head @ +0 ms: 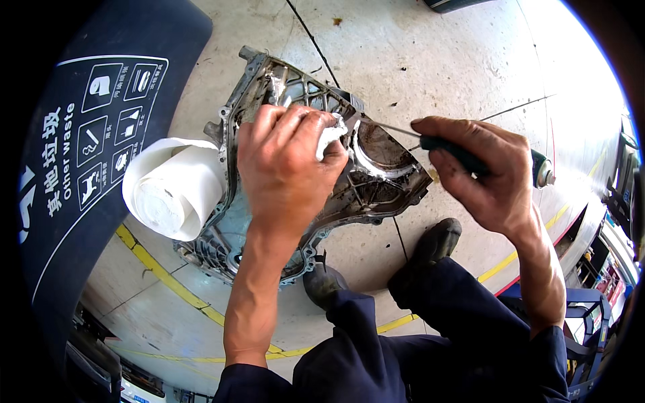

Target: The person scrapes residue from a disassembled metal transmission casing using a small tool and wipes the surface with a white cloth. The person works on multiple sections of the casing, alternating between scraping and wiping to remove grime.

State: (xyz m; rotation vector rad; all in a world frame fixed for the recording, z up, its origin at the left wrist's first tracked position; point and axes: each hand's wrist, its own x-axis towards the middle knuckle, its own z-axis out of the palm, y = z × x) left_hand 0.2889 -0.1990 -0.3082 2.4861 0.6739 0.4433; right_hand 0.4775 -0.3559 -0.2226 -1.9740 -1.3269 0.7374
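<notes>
A cast-metal engine cover (pixel 352 201) with ribs, bolt holes and dark oily stains lies on the floor before me. My left hand (pixel 287 161) is over its middle, with a crumpled white paper wipe (pixel 331 137) pinched between thumb and fingers. In my right hand (pixel 496 181) is a screwdriver-like tool (pixel 458 153) with a dark green handle. Its thin metal shaft points left, towards the cover's upper edge near the wipe. The tip is hard to make out. A pale ring-shaped rim (pixel 375 161) on the cover lies between my hands.
A white paper roll (pixel 174 189) sits against the cover's left side. Beside it stands a dark waste bin (pixel 151 30) bearing writing and pictograms. An aerosol can (pixel 544 172) shows behind my right hand. My shoes (pixel 428 242) are close to the cover's lower edge. Yellow lines (pixel 166 277) mark the tiled floor.
</notes>
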